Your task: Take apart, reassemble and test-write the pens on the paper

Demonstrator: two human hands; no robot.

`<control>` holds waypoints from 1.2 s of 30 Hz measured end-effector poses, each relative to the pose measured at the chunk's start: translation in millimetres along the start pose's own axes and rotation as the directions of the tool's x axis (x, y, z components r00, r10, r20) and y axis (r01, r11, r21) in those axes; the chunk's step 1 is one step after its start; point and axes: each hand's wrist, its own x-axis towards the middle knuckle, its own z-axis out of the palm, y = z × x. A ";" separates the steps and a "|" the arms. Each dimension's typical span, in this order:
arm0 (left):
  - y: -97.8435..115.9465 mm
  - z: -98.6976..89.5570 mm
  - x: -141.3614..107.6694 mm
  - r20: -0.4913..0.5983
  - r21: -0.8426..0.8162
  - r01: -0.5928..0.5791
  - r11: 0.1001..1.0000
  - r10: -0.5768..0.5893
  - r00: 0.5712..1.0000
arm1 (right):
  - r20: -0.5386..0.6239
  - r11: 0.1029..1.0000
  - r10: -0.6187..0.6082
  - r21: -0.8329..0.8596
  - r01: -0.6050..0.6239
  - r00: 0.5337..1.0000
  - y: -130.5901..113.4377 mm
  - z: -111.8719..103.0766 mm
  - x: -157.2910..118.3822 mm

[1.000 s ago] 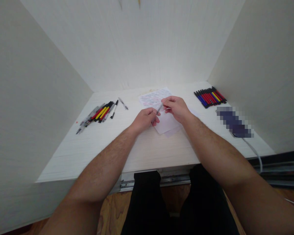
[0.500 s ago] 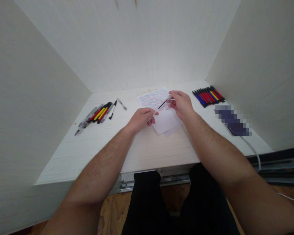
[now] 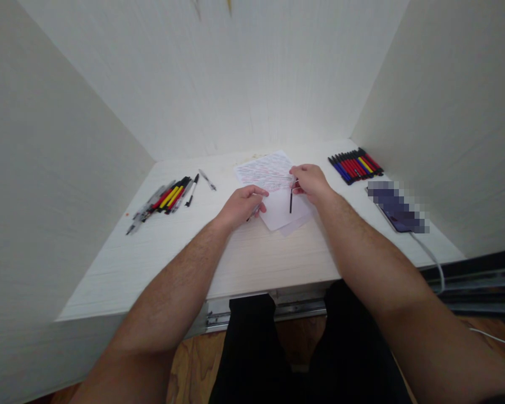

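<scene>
My right hand [image 3: 311, 182] pinches a thin piece with a dark lower length [image 3: 290, 202], which hangs down over the blank white paper [image 3: 278, 210]. To its left, my left hand [image 3: 244, 206] is closed on a clear pen barrel [image 3: 255, 211], partly hidden by the fingers. Behind both hands lies a sheet covered in coloured scribbles [image 3: 263, 171], touching the blank paper. The two hands are apart.
Mixed clear, yellow, red and black pens [image 3: 164, 199] lie piled at the left. Near them are a white-and-black pen [image 3: 192, 191] and a clear pen [image 3: 207, 179]. Several coloured pens [image 3: 356, 166] form a row at the right, behind a phone [image 3: 393, 207] with a white cable [image 3: 429, 255].
The dark thin piece has come away from the clear barrel in my left hand. It now points downward from my right hand, which has dropped slightly.
</scene>
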 end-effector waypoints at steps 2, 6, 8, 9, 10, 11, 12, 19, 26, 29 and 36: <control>-0.1 1.3 0.1 -0.032 0.028 0.006 1.000 -0.005 0.999 | 0.026 0.999 -0.033 -0.012 0.033 0.999 -0.4 1.7 -2.8; 0.3 5.3 -0.8 -0.060 0.018 0.036 0.999 -0.035 0.998 | -0.011 0.994 -0.105 -0.003 0.105 0.994 -5.4 0.1 -7.4; -1.0 7.2 -0.5 -0.059 0.002 0.039 0.999 -0.039 0.998 | -0.072 0.990 -0.125 -0.077 0.120 0.989 -7.1 -2.0 -8.4; -2.0 7.7 0.0 -0.061 0.005 0.035 0.999 -0.035 0.998 | -0.080 0.985 -0.126 -0.128 0.115 0.989 -7.3 -3.0 -8.6; -2.9 8.1 0.6 -0.066 0.017 0.028 0.999 -0.026 0.997 | -0.066 0.978 -0.117 -0.181 0.103 0.991 -6.9 -3.9 -8.6; -3.7 8.1 1.1 -0.073 0.035 0.018 0.999 -0.015 0.997 | -0.037 0.968 -0.106 -0.231 0.094 0.994 -6.2 -4.6 -8.4; -4.1 7.8 1.7 -0.082 0.057 0.007 0.998 -0.002 0.997 | -0.007 0.957 -0.099 -0.275 0.094 0.995 -5.1 -5.2 -8.1; -3.3 5.3 4.1 -0.164 0.227 -0.005 0.974 0.043 0.986 | 0.131 0.818 -0.134 -0.546 0.184 0.982 -0.7 -12.7 -5.4; -4.2 8.8 4.1 -0.172 0.436 0.020 0.900 0.062 0.983 | 0.308 0.636 -0.050 -0.724 0.268 0.950 -7.3 -16.9 -8.4; -8.3 1.2 8.6 -0.257 0.601 0.013 0.799 0.178 0.950 | 0.153 0.544 -0.202 -0.804 0.241 0.967 -2.9 -22.2 1.3; -29.3 -19.1 26.4 -0.423 0.701 0.180 0.690 0.200 0.884 | -0.234 0.628 -0.334 -0.778 0.030 0.913 21.8 -42.2 29.6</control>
